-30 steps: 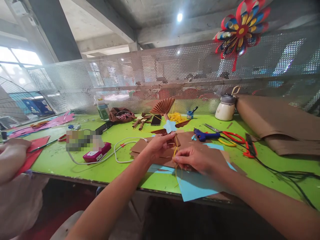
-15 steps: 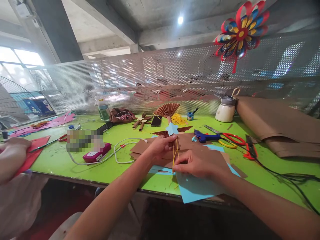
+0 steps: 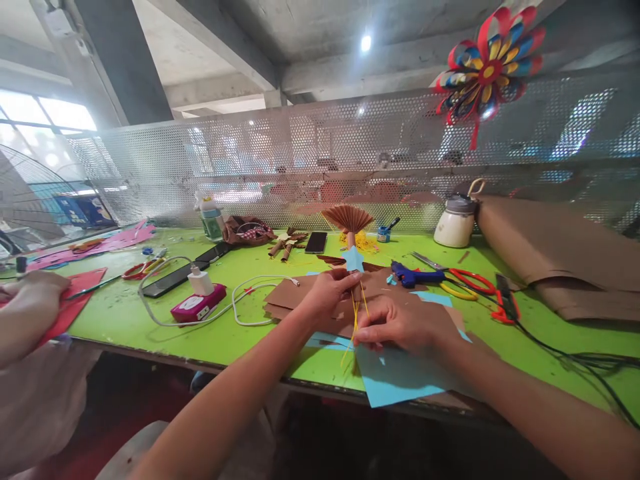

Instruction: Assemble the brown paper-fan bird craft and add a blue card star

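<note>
Fingers of the L hand are pinched tog. on the lower part of a paper figure; those of the R hand are closed in a fine pinch on yellow strands trailing below it.

Biggest first: green bench, everything spread over it. Big brown paper lies folded over at far R, prob. parked there b/c it's bulky. Brown sheets plus a blue sheet lie beneath the hands, the blue jutting past the front edge; looks like a handy work patch. Figure's in front of the person, over the brown sheets, fan end pointing away, so the strand end faces the R hand. L grip sits just under the blue star, prob. to steady the body w/o crushing the pleats. Glue gun & scissors lie R of the figure, seemingly for easy R-hand reach. Strands look fairly straight btwn the hands, maybe under light tension; exact attachment's hidden.
</note>
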### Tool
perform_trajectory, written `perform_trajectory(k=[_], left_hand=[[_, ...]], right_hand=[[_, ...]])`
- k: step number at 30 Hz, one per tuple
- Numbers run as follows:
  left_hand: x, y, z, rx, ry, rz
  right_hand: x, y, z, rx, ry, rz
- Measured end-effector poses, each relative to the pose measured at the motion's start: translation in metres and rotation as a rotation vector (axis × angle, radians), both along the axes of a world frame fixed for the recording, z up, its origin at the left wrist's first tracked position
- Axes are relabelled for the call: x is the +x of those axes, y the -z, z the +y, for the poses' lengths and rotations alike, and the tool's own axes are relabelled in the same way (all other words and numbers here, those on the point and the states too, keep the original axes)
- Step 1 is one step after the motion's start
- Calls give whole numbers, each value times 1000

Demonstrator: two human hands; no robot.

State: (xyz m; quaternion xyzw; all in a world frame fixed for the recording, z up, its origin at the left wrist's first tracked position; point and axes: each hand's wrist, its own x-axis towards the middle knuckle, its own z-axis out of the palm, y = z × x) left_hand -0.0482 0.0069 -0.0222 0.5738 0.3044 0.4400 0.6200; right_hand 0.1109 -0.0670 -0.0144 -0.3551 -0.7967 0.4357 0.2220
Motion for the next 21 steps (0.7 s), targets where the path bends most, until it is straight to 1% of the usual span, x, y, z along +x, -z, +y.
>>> perform_trajectory(k=[3,8,12,15,17,21], left_hand=[[1,2,0,34,-37,20],[4,-1,-7,98,-10,14],[5,-5,-12,137,10,13],[5,-8,-14,132,23,17],[5,-8,-14,134,32,17],[4,-5,-11,126,-24,6]], right_hand=[[-2,4,1,39,19,11],[-6,12,5,-19,-34,31],[-6,8,4,10,-84,-15],[-4,3,2,-24,-121,-29],[-3,2,2,-62,-123,2],[-2,5,3,-100,-144,61]])
